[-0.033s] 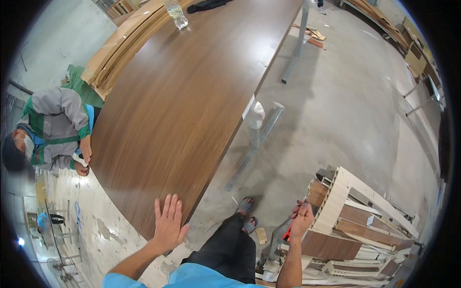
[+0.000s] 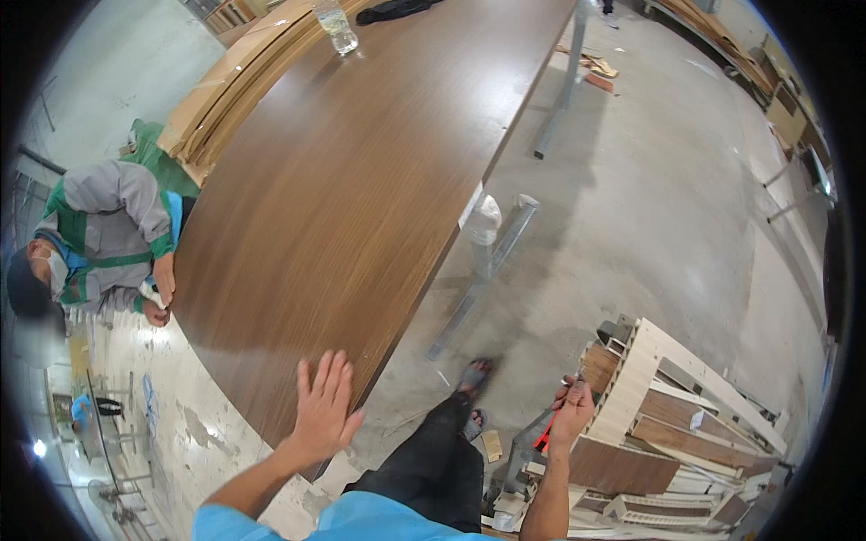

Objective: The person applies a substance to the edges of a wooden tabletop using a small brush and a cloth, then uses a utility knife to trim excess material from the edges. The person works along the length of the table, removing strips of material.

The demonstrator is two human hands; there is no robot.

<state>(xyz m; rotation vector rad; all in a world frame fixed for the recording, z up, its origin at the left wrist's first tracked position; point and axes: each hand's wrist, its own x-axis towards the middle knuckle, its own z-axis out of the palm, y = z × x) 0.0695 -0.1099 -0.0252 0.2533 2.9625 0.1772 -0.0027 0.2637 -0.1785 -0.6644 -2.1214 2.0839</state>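
A long brown wood-grain tabletop (image 2: 361,180) runs away from me. My left hand (image 2: 325,401) lies palm down near its close end, fingers spread. Off the table's right side, my right hand (image 2: 574,408) is closed around a slim tool, with a red-and-black part (image 2: 543,436) showing below the fingers. Its exact kind is hard to make out. At the left edge of the tabletop a person in a grey and green jacket (image 2: 117,207) bends low, both hands by the edge.
Scrap boards (image 2: 649,424) are heaped at my right. Metal table legs (image 2: 487,270) stand under the right side. A clear bottle (image 2: 336,29) and a dark cloth (image 2: 392,9) lie at the far end, beside stacked cardboard (image 2: 239,77). Another person (image 2: 81,413) is far off left.
My left hand has slid slightly forward and right on the tabletop. One foot has shifted forward. The view has moved a little; my right hand keeps its grip.
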